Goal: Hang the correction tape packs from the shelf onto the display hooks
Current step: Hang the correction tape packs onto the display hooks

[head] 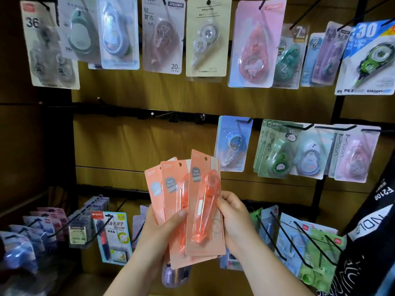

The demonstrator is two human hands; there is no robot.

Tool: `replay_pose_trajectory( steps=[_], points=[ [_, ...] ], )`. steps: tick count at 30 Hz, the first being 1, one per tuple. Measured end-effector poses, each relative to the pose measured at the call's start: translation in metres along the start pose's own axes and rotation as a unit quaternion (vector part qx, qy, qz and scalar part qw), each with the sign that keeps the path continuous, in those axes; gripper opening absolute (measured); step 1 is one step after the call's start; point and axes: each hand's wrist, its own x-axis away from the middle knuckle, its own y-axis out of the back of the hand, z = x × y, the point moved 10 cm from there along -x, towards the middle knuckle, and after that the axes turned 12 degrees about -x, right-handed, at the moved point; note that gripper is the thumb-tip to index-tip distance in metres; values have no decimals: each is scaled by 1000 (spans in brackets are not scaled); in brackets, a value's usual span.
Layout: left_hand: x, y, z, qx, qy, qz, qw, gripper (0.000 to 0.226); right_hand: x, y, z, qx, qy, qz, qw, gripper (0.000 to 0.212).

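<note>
Fanned orange correction tape packs (192, 201), clear blisters, punched holes

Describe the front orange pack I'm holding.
The front pack is a tall salmon-orange card with a round hang hole near its top and a clear orange blister over a slim dispenser. It stands nearly upright, overlapping the other orange packs fanned in the left hand. The right hand grips its right edge.

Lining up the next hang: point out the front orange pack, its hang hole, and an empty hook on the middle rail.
front orange pack (205, 208): head view, on its clear blister.
hang hole (206, 159): head view, the punched hole near the card's top.
empty hook (152, 113): head view, its rounded tip.
</note>
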Motion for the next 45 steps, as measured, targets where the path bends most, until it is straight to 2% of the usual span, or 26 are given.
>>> replay_pose_trajectory(
  steps=[5,9,11,16,23,25,31,34,36,40,45],
  points=[
    [0,18,-1,4,9,-52,999,60,-5,-5,-2,13,6,-4,1000,12],
    [-1,37,-1,-15,7,-70,997,95,-13,-4,10,80,58,-25,995,10],
    [-1,42,0,-23,7,-72,997,101,-12,-5,17,130,88,-31,987,9],
    [0,46,2,-18,6,-80,997,83,-1,-7,45,162,153,-38,974,11],
    [1,54,3,7,12,-82,997,78,11,-26,93,200,226,11,953,15],
    [2,56,3,11,16,-83,996,77,8,-31,105,199,238,10,951,16],
    [0,63,6,17,24,-88,996,53,-2,-37,119,232,238,1,943,14],
    [-1,63,5,15,23,-83,996,66,-2,-36,120,236,235,1,943,11],
    [-1,63,6,12,26,-88,996,66,-2,-36,121,245,238,2,940,12],
    [-2,61,7,16,27,-86,996,45,-1,-36,125,284,252,-5,925,16],
    [0,57,4,9,25,-76,997,62,-1,-35,128,306,261,-15,915,20]
  ],
)
